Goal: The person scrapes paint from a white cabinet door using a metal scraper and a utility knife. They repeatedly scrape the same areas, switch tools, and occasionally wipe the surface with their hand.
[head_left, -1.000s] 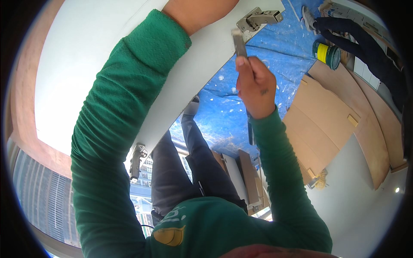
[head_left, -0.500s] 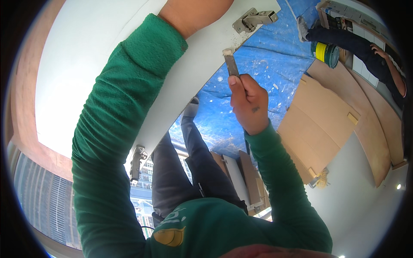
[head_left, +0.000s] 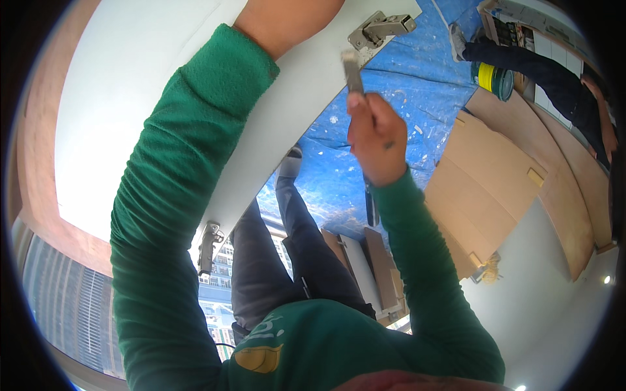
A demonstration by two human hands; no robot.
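A white cabinet door (head_left: 261, 146) slants across the left, with one metal hinge (head_left: 381, 29) near its top end and another hinge (head_left: 208, 247) lower down. In my right hand (head_left: 381, 140), closed around it, is a chisel (head_left: 353, 73), its flat grey blade pointing up and pale at the tip. Part of its dark handle shows below the fist. The tip overlaps the door's edge just below the upper hinge; contact cannot be made out. My left hand (head_left: 287, 23) reaches over the door at the upper edge, its fingers out of frame.
Blue sheeting (head_left: 332, 156), speckled with white, covers the floor. To the right lie cardboard (head_left: 486, 189) and curved brown boards (head_left: 561, 202). A green bucket with a yellow band (head_left: 489, 78) stands beside another person's leg (head_left: 528, 58). A window (head_left: 72, 300) is at lower left.
My right hand and the chisel have moved up toward the upper hinge, and the blade is slightly blurred. My left arm has shifted slightly left.
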